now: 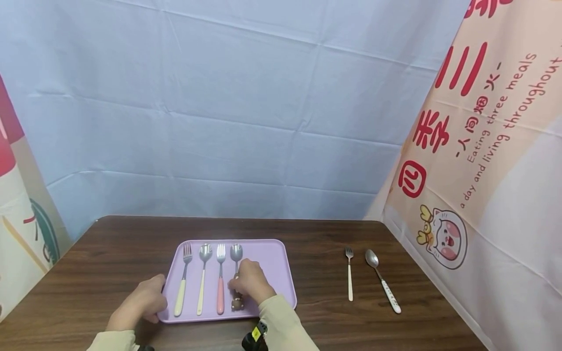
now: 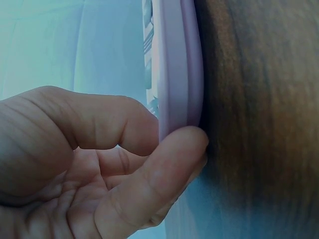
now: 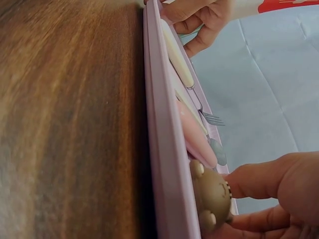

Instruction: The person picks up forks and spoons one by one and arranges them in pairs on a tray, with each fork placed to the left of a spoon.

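Note:
A lilac tray [image 1: 270, 273] lies on the table, and my left hand [image 1: 147, 297] pinches its left edge. In the left wrist view, thumb and finger meet at the tray's rim [image 2: 179, 74]. On the tray, my right hand [image 1: 252, 280] grips the brown handle of a spoon [image 1: 236, 252], whose bear-head end [image 3: 212, 194] shows in the right wrist view. To its left lie a fork with a pink handle [image 1: 220, 292], a spoon with a cream handle [image 1: 201, 292] and a fork with a pale yellow handle [image 1: 180, 295]. All point their heads away from me.
On the dark wooden table [image 1: 320, 273], right of the tray, lie a small fork with a white handle [image 1: 350, 280] and a spoon with a patterned white handle [image 1: 388, 295]. A pale blue cloth [image 1: 228, 122] hangs behind the table, and a printed cloth [image 1: 496, 195] hangs at right.

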`<state>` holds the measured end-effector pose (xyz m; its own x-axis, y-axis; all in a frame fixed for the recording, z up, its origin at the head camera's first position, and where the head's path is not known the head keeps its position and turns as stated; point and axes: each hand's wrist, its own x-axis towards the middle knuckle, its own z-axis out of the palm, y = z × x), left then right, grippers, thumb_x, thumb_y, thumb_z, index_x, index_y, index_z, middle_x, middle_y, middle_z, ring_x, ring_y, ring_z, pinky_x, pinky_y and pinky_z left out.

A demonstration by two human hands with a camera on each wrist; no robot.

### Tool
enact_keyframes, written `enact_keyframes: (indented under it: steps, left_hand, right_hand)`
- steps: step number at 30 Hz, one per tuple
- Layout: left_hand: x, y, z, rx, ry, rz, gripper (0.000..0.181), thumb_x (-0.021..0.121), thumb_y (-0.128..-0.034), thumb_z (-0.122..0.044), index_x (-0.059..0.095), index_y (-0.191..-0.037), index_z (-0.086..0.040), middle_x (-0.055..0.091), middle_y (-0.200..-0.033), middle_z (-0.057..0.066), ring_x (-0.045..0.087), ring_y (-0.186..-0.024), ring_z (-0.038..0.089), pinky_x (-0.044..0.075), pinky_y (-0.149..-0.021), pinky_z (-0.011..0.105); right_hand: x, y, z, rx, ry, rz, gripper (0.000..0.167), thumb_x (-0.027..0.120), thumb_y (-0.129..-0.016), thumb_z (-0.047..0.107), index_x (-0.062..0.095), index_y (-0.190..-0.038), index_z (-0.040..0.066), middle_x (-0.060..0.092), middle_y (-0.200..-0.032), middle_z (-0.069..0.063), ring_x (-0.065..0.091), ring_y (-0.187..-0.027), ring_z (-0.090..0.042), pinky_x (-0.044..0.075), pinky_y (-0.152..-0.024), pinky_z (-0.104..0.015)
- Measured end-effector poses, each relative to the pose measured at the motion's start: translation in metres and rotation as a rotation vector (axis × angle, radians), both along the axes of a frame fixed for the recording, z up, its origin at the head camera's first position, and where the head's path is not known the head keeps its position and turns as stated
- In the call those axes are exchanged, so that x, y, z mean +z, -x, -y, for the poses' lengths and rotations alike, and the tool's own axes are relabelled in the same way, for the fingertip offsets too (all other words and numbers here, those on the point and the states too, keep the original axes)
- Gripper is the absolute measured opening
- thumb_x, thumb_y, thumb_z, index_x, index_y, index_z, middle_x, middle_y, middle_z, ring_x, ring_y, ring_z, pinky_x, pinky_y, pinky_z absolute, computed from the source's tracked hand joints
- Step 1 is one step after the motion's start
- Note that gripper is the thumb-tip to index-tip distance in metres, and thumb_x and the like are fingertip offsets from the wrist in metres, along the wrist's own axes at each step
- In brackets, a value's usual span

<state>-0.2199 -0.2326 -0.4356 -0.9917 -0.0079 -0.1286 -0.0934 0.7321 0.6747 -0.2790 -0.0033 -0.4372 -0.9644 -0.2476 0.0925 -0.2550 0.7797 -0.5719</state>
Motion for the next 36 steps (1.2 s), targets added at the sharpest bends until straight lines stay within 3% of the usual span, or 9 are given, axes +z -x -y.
enact_keyframes:
  steps: [4, 11, 20, 24, 29, 36]
  left_hand:
    - [0.0, 0.0, 0.0, -0.001, 0.005, 0.008, 0.031, 0.049, -0.0632, 0.016, 0.044, -0.093, 0.013, 0.048, -0.072, 0.02, 0.057, -0.05, 0.025, 0.055, -0.04, 0.029]
    - [-0.001, 0.0, 0.001, 0.0, -0.005, 0.007, 0.03, 0.048, -0.0629, 0.015, 0.044, -0.092, 0.012, 0.048, -0.072, 0.019, 0.058, -0.049, 0.025, 0.055, -0.04, 0.03]
    - [0.0, 0.0, 0.001, 0.001, -0.01, 0.013, 0.029, 0.048, -0.063, 0.016, 0.043, -0.092, 0.011, 0.048, -0.072, 0.019, 0.058, -0.05, 0.025, 0.055, -0.04, 0.03]
    - [-0.001, 0.0, 0.001, 0.002, -0.013, 0.009, 0.029, 0.048, -0.0627, 0.016, 0.043, -0.091, 0.011, 0.048, -0.072, 0.019, 0.057, -0.05, 0.025, 0.055, -0.04, 0.03]
    - [0.0, 0.001, 0.0, -0.001, -0.007, 0.015, 0.029, 0.049, -0.0642, 0.016, 0.043, -0.093, 0.012, 0.048, -0.072, 0.019, 0.058, -0.051, 0.025, 0.055, -0.041, 0.03]
    - [0.0, 0.0, 0.0, -0.002, -0.006, 0.013, 0.03, 0.048, -0.064, 0.016, 0.043, -0.093, 0.012, 0.048, -0.072, 0.02, 0.058, -0.051, 0.025, 0.055, -0.041, 0.03]
  right_hand:
    - [0.002, -0.001, 0.0, 0.005, -0.027, -0.002, 0.028, 0.073, -0.067, 0.009, 0.049, -0.052, 0.01, 0.047, -0.047, 0.001, 0.046, -0.044, -0.012, 0.041, -0.04, -0.022]
    - [0.01, -0.001, -0.002, 0.02, -0.187, 0.015, 0.029, 0.071, -0.072, 0.019, 0.048, -0.054, 0.013, 0.048, -0.051, 0.002, 0.045, -0.048, -0.014, 0.037, -0.042, -0.027]
    - [0.027, -0.009, -0.003, 0.1, -0.233, 0.025, 0.02, 0.07, -0.07, 0.017, 0.053, -0.06, 0.012, 0.05, -0.055, 0.002, 0.045, -0.05, -0.014, 0.038, -0.042, -0.027]
    - [0.033, -0.011, -0.003, 0.14, -0.28, 0.014, 0.014, 0.071, -0.069, 0.018, 0.061, -0.071, 0.008, 0.053, -0.062, 0.001, 0.049, -0.056, -0.015, 0.043, -0.047, -0.029]
    - [0.036, -0.01, -0.003, 0.196, -0.363, -0.009, 0.037, 0.076, -0.067, 0.023, 0.068, -0.101, 0.007, 0.06, -0.078, 0.001, 0.056, -0.075, -0.015, 0.051, -0.066, -0.028]
    - [0.034, -0.008, -0.005, 0.219, -0.354, 0.005, 0.045, 0.081, -0.064, 0.022, 0.068, -0.104, 0.008, 0.06, -0.079, 0.002, 0.055, -0.077, -0.014, 0.05, -0.069, -0.026]
